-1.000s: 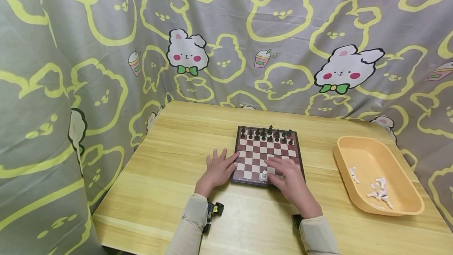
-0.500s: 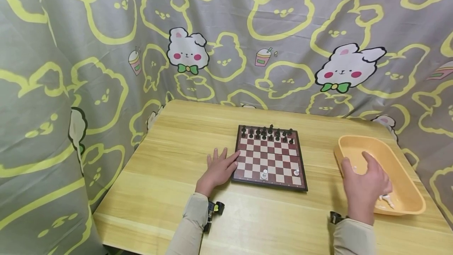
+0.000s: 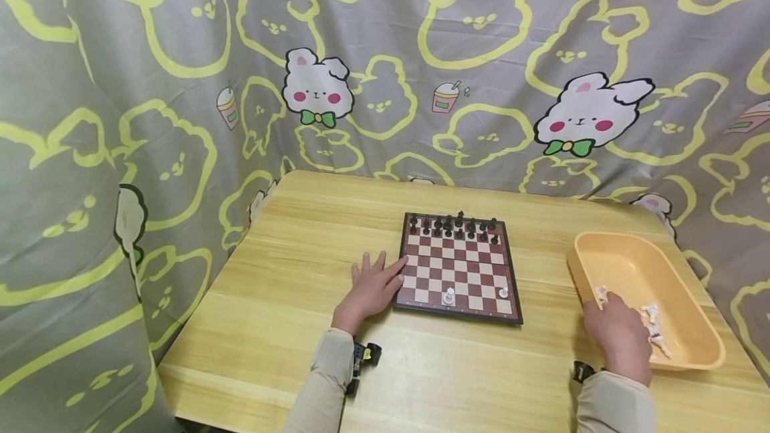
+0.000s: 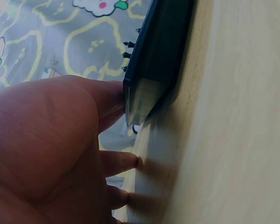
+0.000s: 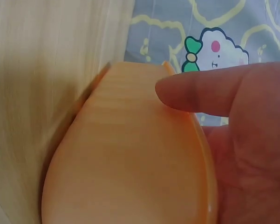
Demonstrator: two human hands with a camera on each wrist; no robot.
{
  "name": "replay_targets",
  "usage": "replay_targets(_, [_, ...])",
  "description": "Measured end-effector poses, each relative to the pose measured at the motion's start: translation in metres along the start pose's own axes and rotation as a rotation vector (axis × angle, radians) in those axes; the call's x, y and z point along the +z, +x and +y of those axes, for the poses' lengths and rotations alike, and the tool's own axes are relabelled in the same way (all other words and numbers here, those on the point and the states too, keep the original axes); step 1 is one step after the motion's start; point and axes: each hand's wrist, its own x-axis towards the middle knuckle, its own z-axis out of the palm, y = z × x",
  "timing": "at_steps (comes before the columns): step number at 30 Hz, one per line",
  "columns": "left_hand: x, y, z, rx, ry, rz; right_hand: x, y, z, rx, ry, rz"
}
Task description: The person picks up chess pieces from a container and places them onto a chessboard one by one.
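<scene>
My left hand [image 3: 374,289] lies beside the left edge of a chessboard [image 3: 456,276] with its fingers spread. The thumb and a finger touch the board's side, while other fingertips press on the table in the left wrist view. My right hand [image 3: 619,334] reaches over the near-left rim of an orange tub [image 3: 705,313]. In the right wrist view the thumb [image 5: 186,91] extends outside the tub's wall, and the other fingers are hidden inside. White chess pieces [image 3: 652,318] lie in the tub. A taller white chess piece [image 3: 448,296] and a smaller white piece [image 3: 504,293] stand on the board's near side.
Two rows of black chess pieces [image 3: 459,224] stand along the far side of the board. All of this is on a wooden table [image 3: 289,272]. A grey curtain [image 3: 385,39] with cartoon prints hangs behind and at the sides.
My right hand has left the board, baring the smaller white piece, and moved right to the tub. It has since lowered inside the near-left wall. My left hand has stayed put.
</scene>
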Motion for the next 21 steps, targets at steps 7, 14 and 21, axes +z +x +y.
replay_targets(7, [0.001,-0.0013,-0.0023,-0.004,-0.001,0.002,0.0024,0.0019,0.0007,0.006,-0.001,-0.005])
replay_targets(14, [0.0011,-0.0011,-0.0024,-0.004,0.005,0.005,0.0026,0.0043,0.0021,-0.004,-0.016,-0.021])
replay_targets(21, [0.0009,0.0006,-0.0008,-0.001,0.005,0.005,-0.0009,0.0085,0.0075,-0.061,-0.044,-0.043])
